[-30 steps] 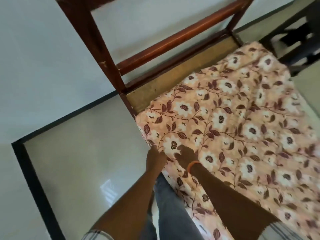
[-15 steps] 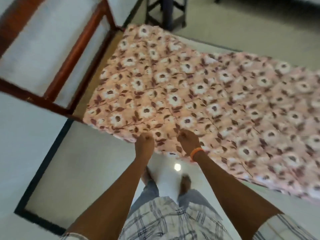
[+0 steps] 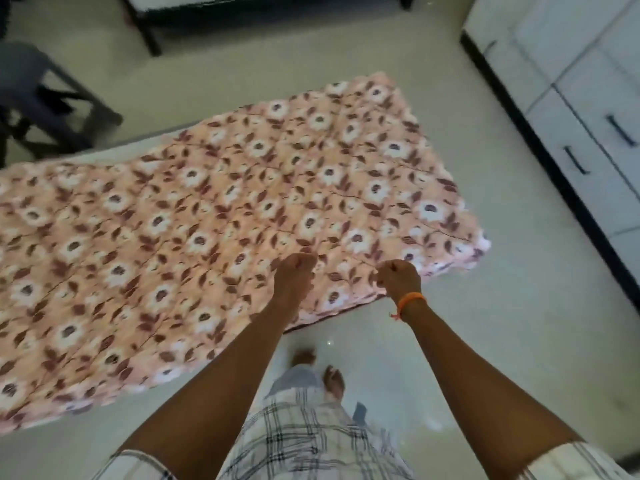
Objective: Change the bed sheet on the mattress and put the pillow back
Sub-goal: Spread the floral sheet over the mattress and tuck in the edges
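Gripping floral bed sheet (image 3: 221,209) at near edge, L hand (image 3: 294,275) fist clamped on fabric, R hand (image 3: 398,275) w/ orange wristband (image 3: 410,299) likewise, sheet spread flat over mattress, white cabinets (image 3: 581,109) far right.

Soft, even daylight, fairly bright. Motion blur smears the whole frame, worst at the left and upper edges. Small glints on the glossy floor (image 3: 329,341) at lower centre. Edges bow from the wide lens.

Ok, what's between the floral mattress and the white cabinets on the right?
In the head view, only bare glossy floor lies between the floral mattress and the white cabinets; nothing stands on that stretch.
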Available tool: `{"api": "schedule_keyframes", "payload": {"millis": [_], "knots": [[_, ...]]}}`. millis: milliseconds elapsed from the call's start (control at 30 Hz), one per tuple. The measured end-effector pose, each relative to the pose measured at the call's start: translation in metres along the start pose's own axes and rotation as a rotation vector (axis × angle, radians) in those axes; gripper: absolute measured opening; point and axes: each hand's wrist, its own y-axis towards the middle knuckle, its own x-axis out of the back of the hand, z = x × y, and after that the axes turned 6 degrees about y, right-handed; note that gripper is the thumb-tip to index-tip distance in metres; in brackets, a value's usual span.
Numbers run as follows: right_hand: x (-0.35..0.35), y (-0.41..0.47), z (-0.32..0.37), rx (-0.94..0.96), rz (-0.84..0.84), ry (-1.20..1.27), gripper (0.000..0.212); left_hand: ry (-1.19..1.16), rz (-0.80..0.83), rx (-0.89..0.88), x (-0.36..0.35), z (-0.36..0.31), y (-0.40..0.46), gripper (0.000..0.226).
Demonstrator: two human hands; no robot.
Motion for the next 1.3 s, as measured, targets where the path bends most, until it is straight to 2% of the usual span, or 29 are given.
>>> {"api": "schedule_keyframes", "payload": {"millis": [133, 267, 433, 633, 767, 900, 1000, 1133, 1300], "knots": [[0.107, 0.053, -0.001, -0.071, -0.028, 0.246, 0.014, 0.029, 0.124, -0.016, -0.116, -0.055, 0.022, 0.014], [0.205, 0.118, 0.012, -0.107, -0.042, 0.348, 0.012, 0.006, 0.161, -0.072, -0.235, -0.112, 0.06, 0.014], [0.326, 0.216, 0.05, -0.083, -0.087, 0.23, 0.015, -0.108, 0.204, -0.042, -0.375, -0.191, 0.109, 0.015], [0.425, 0.323, 0.115, -0.013, 0.037, 0.113, 0.014, -0.269, 0.113, 0.034, -0.469, -0.278, 0.144, 0.012], [0.447, 0.408, 0.16, 0.051, 0.192, 0.042, 0.011, -0.342, -0.071, 0.052, -0.497, -0.312, 0.182, 0.022], [0.451, 0.483, 0.218, 0.115, 0.41, -0.026, 0.01, -0.456, -0.306, 0.061, -0.518, -0.351, 0.197, 0.013], [0.456, 0.514, 0.262, 0.17, 0.576, -0.146, 0.013, -0.602, -0.496, 0.073, -0.536, -0.384, 0.192, 0.012], [0.452, 0.544, 0.321, 0.27, 0.775, -0.288, 0.015, -0.753, -0.627, 0.065, -0.558, -0.42, 0.194, 0.008], [0.403, 0.577, 0.382, 0.318, 0.94, -0.329, 0.01, -0.858, -0.837, 0.085, -0.561, -0.459, 0.214, 0.008]]}}
